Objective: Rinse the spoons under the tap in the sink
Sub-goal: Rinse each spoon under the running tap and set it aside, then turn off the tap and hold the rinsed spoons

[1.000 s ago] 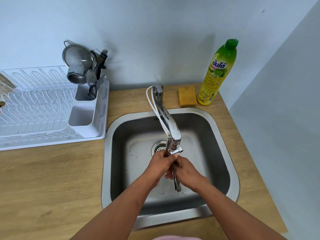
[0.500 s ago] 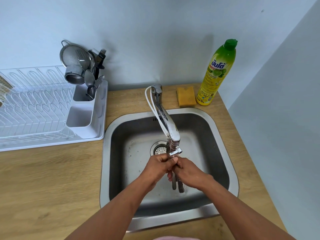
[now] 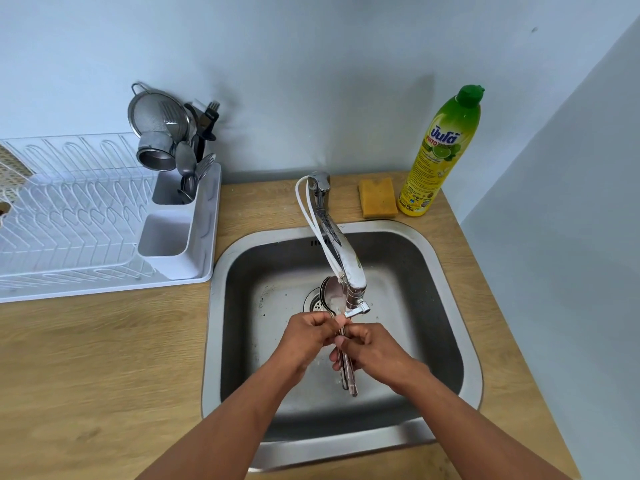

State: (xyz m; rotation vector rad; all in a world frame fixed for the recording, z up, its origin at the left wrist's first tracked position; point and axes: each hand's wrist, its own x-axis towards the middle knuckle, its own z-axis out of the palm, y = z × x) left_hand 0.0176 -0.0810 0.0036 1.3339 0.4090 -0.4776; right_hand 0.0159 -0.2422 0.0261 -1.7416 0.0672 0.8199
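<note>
Spoons [image 3: 333,295] sit bunched over the sink [image 3: 446,271], bowls toward twelve o'clock under the tap [image 3: 351,271]. Left hand [image 3: 306,336] and right hand [image 3: 372,348] both clamp the handles. Rinsing is underway, though flowing water is hard to make out; next, turning the bundle would wet every side.

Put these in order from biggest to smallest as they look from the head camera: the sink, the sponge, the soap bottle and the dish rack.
1. Dish rack, partly cut off at the left edge
2. Sink, looks close to the rack in size
3. Soap bottle
4. Sponge
</note>
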